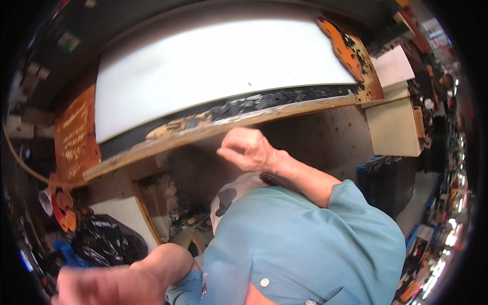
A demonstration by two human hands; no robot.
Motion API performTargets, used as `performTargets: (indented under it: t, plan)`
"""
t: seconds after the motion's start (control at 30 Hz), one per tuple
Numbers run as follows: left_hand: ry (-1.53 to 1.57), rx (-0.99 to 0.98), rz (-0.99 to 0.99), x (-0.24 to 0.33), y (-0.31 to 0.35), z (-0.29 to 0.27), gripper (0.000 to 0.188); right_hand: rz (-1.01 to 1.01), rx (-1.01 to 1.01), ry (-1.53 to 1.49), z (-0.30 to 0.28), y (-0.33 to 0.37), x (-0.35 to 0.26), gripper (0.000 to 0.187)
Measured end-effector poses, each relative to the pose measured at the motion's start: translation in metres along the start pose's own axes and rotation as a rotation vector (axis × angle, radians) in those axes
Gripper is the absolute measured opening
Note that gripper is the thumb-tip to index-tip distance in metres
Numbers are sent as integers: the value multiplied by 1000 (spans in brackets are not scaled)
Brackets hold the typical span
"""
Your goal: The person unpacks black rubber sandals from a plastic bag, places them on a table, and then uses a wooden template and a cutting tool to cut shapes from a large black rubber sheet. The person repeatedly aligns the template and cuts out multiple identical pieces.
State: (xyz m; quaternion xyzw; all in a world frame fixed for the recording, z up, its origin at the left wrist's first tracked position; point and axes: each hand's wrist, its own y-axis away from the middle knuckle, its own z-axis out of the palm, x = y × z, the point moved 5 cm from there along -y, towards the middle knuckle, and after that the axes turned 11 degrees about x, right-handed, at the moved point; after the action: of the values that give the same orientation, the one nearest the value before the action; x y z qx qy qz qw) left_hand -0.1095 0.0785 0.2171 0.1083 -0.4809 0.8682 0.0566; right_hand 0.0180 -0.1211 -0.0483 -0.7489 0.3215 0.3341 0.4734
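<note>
My right hand [247, 148] hovers just short of the workbench's front edge, its fingers curled toward the thumb. Nothing shows sticking out of that hand, and its inside is hidden. At the lower left, my left hand [99, 287] is raised close to the camera, away from the bench. Motion smears it and the frame cuts it off, so its fingers cannot be read. Across the bench lies a large white board [218, 66]. Dark scraps [269, 100] and tan pieces [180, 124] are strewn between the board and the wooden front edge [223, 128].
An orange, wavy-edged piece [341, 48] lies at the board's right end. Stacked pale boxes [394, 124] stand right of the bench. A black plastic bag [109, 241] and a leaning white panel [127, 216] are at lower left. A dark bag [389, 185] sits at right.
</note>
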Motion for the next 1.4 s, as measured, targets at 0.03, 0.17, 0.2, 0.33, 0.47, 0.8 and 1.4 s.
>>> performTargets:
  t: [0.03, 0.17, 0.2, 0.33, 0.47, 0.8, 1.4]
  plan:
    - [52, -117, -205, -21, 7, 3, 49, -59, 73, 49, -24, -9, 8, 15]
    - [-1049, -539, -589, -136, 126, -47, 26, -152, 166, 326, -81, -22, 40, 13]
    - [-1134, -576, -636, -157, 156, -64, 28, -148, 172, 350, -90, -20, 46, 12]
    - [-1691, -789, -558, -187, 222, -117, 44, -5, 325, 339, -137, 2, 63, 10]
    - [-1582, -898, -357, -204, 251, -100, 51, 118, 469, 317, -179, 36, 63, 7]
    - [-1167, -988, -430, -232, 275, -44, 50, 643, 707, 410, -162, 156, 26, 7]
    - [-1372, -823, -395, -250, 309, 15, 57, 280, 775, 584, -269, 118, 70, 22]
